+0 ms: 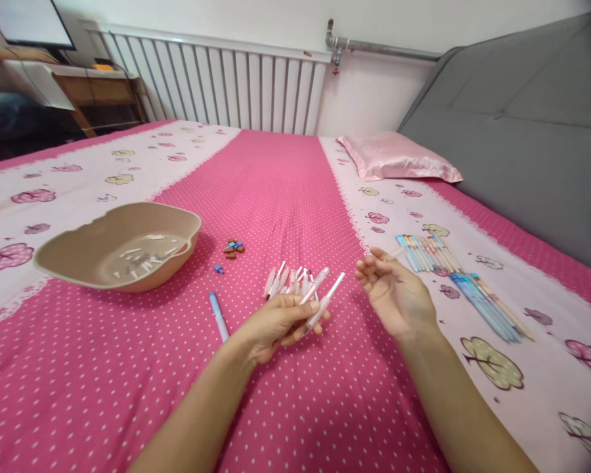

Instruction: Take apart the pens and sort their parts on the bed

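Note:
My left hand is closed around two slim pens, a pink pen and a white pen, both slanting up to the right. Beyond its knuckles lies a heap of pink and white pen parts, partly hidden by the hand. My right hand is raised just right of the pens, palm turned inward and fingers loosely bent and apart. Nothing clearly shows in it. A blue pen rests on the bedspread left of my left wrist.
A beige basin with small white and grey pieces stands at left. Near it are small brown and blue pieces and a single blue piece. Rows of pens and more blue pens lie right. A pink pillow lies behind.

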Tool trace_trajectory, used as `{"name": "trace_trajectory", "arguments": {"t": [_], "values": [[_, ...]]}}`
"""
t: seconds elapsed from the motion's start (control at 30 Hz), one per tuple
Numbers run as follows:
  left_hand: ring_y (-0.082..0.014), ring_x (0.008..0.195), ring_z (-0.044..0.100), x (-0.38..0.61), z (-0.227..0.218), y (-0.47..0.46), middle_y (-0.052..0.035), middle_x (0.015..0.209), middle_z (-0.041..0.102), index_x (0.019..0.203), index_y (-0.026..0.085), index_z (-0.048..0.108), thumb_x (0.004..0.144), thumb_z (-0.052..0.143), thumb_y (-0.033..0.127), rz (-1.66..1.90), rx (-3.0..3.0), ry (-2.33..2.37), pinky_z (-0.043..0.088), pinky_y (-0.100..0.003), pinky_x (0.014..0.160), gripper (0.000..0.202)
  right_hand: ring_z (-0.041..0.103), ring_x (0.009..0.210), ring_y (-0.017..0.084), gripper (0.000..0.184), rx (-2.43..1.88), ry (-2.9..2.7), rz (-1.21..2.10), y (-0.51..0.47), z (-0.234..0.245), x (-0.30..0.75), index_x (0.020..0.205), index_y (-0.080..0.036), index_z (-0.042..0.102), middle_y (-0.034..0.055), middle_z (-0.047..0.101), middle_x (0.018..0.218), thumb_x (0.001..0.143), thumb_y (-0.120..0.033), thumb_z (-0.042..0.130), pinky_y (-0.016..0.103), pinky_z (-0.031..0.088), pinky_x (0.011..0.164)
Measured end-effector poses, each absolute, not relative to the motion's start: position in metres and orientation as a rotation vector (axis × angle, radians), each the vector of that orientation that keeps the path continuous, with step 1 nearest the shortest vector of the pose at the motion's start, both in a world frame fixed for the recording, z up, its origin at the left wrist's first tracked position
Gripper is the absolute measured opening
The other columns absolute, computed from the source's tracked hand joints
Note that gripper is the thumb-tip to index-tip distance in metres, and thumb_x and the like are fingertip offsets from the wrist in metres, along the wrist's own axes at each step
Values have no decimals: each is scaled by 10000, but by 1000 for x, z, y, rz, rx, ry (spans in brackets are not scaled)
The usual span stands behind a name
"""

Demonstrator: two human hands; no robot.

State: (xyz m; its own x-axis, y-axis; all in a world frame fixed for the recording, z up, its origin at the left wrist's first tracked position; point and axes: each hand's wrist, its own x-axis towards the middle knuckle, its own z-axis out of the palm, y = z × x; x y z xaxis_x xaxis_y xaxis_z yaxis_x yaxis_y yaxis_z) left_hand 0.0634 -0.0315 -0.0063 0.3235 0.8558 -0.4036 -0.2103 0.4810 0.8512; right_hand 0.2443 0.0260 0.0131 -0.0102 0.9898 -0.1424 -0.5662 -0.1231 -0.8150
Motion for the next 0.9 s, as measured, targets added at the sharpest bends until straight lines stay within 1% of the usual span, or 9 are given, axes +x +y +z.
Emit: {"name": "trace_trajectory", "arguments": {"t": [0.07,0.17,0.27,0.37,0.47,0.63,0.77,0.83,0.9], "values": [[-4,339,329,63,-7,-31,-24,554,611,776,90,686,687,677,376,830,773,998,135,-172,335,300,439,483,79,107,-880,-628,1601,25,12,244,701,-201,541,-63,440,533,634,-140,597,222,401,481],[-5,339,326,63,-7,-31,-19,558,602,763,94,665,685,676,393,851,785,1005,137,-176,341,309,244,398,46,141,-971,-755,1831,17,12,235,705,-185,524,-88,326,500,649,-193,654,192,226,364],[-9,350,317,63,-8,-31,-14,562,586,716,102,632,692,667,403,851,836,1012,136,-183,352,304,198,406,32,268,-1005,-934,1907,8,12,224,671,-181,486,-98,296,511,636,-272,735,179,174,361],[-24,377,303,63,-8,-32,20,478,492,674,110,609,712,645,418,849,910,1013,137,-191,371,312,191,407,26,317,-971,-868,1813,11,11,224,668,-186,475,-105,291,514,605,-281,770,158,175,349],[-33,388,286,63,-6,-32,47,430,402,629,119,590,718,635,434,856,995,1050,155,-200,387,330,197,404,23,335,-919,-696,1602,25,8,238,654,-185,469,-107,290,506,573,-234,790,136,194,330],[-30,384,276,64,-10,-29,47,437,404,512,140,488,686,656,429,1001,1035,1209,199,-198,402,376,242,382,28,326,-1032,-589,1453,46,-7,255,609,-189,455,-100,314,473,597,-281,767,139,228,316],[-54,422,406,64,-19,-25,17,500,508,627,119,562,626,701,395,1179,987,1355,309,-189,442,308,300,373,34,301,-1216,-898,1574,42,-21,241,592,-182,473,-83,371,462,644,-333,728,154,250,330],[-85,489,485,64,-23,-23,-23,586,579,733,95,614,618,705,385,1224,1005,1405,370,-204,488,325,395,411,52,288,-1272,-1094,1655,37,-24,233,610,-174,515,-49,466,496,686,-393,684,171,331,385],[-115,563,530,63,-24,-22,-60,678,623,835,75,642,629,694,379,1260,1048,1443,409,-225,535,371,545,567,104,272,-1311,-1275,1621,34,-25,229,718,-168,595,14,605,640,717,-436,641,219,443,533]]}}
